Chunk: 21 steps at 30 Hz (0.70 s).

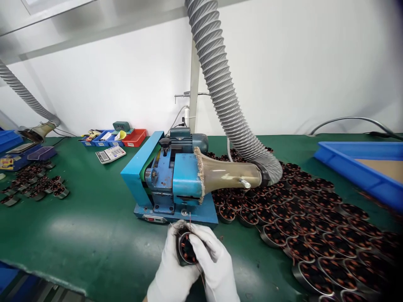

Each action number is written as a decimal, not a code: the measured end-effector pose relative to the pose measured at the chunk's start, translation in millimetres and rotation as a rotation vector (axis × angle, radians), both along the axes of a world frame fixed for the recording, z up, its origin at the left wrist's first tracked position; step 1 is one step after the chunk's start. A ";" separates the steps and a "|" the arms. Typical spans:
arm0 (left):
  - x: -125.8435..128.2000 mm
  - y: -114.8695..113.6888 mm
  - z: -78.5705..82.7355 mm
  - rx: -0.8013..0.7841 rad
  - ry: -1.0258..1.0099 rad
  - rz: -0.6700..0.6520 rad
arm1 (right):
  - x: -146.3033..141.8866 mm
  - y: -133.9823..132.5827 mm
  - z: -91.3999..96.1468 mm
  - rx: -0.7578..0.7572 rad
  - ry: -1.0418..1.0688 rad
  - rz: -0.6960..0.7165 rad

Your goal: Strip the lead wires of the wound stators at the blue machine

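Both my hands wear white gloves and meet low in the middle of the view. My left hand and my right hand are closed around one round motor stator with copper windings. Thin wire leads stick up from the stator toward the front of a blue bench machine just beyond my hands. A tan funnel on a grey ribbed extraction hose sits at the machine's right side.
Several stators lie spread over the green bench to the right, more at the far left. A blue tray stands at the right edge. A calculator and small blue and red bins sit behind the machine.
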<state>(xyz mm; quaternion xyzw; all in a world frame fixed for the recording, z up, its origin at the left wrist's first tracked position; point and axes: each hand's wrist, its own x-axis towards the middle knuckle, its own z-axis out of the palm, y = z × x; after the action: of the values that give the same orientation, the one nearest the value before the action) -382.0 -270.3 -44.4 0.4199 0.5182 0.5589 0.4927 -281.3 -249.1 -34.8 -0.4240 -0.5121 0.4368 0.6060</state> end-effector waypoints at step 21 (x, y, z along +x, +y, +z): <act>-4.1 -24.4 23.3 0.321 0.183 -0.093 | 21.4 -5.8 43.5 -0.379 0.516 0.138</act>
<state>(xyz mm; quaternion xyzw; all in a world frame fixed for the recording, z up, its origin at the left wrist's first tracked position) -386.1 -294.7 -21.2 0.5657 0.4451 0.5706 0.3953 -259.8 -255.0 8.7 -0.3690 -0.2786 0.6574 0.5950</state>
